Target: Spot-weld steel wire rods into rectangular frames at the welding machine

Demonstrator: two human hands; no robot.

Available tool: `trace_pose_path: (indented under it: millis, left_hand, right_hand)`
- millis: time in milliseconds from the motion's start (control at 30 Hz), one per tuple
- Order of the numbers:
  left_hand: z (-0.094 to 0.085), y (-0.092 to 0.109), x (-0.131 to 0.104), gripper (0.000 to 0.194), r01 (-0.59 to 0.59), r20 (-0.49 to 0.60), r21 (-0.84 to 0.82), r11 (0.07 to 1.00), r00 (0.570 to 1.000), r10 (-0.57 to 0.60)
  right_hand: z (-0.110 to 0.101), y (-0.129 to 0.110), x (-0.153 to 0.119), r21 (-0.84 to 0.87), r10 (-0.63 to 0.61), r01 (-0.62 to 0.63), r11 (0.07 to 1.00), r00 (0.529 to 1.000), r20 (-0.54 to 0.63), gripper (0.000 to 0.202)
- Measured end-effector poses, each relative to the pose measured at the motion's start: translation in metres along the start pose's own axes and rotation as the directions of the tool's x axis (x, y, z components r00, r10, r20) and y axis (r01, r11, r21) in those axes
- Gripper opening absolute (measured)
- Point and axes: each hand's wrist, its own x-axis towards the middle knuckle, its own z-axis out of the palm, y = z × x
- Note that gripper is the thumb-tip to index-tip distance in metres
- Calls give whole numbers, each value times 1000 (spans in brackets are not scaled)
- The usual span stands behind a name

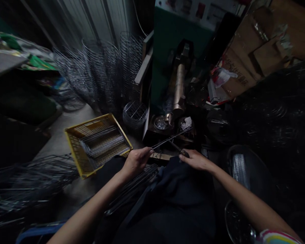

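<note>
My left hand (138,160) pinches one end of a narrow bent metal wire piece (165,141), which slants up and away to the right. In my right hand (196,159) is a thin tool with a dark handle (184,153); its kind is hard to make out in the dim light. The tool's far end meets or crosses the wire piece near its middle. Just beyond my hands sits a round dish (161,123) of small metal bits under a copper-coloured machine arm (179,88). Beside it lies a crumpled white scrap (186,123).
To the left stands a yellow plastic crate (72,149) with wire pieces (105,144) inside. Tall stacks of round wire racks (101,64) rise behind it. A green machine body (165,64) is ahead, cardboard boxes (241,67) at right. More wire frames (35,176) lie lower left.
</note>
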Motion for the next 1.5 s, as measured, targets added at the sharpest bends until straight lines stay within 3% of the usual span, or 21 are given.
trace_pose_path:
  millis: [167,400,533,667,733,1033,1200,1333,1500]
  left_hand:
    - [-2,-3,-10,28,-62,75,3,998,995,62]
    - [-13,-7,-22,25,-113,139,-50,992,983,119]
    - [-13,-3,-20,28,-120,89,-22,993,989,121]
    - [-8,-1,-14,27,-115,18,4,993,993,115]
    - [-5,-1,-12,26,-127,10,18,992,992,127]
    - [3,0,-18,24,-139,-8,127,982,990,141]
    - [5,9,-15,28,-115,-28,171,978,992,122]
    - [10,11,-16,30,-121,-5,248,961,992,126]
    - [2,8,-22,32,-150,-10,283,947,987,160]
  right_hand:
    - [7,6,-12,53,-93,95,994,995,-30,24]
    - [3,10,-27,54,-93,89,995,993,79,21]
    - [10,8,-26,53,-84,83,995,996,29,22]
    - [26,10,-20,361,-95,72,930,994,47,35]
    - [31,13,-18,420,-85,61,905,996,38,41]
    - [26,16,-19,403,-13,-18,915,997,73,47]
    - [27,6,-20,548,45,-123,827,987,154,45]
    - [25,6,-21,510,112,-190,839,977,181,41]
    - [18,10,-15,464,75,-127,876,989,130,27]
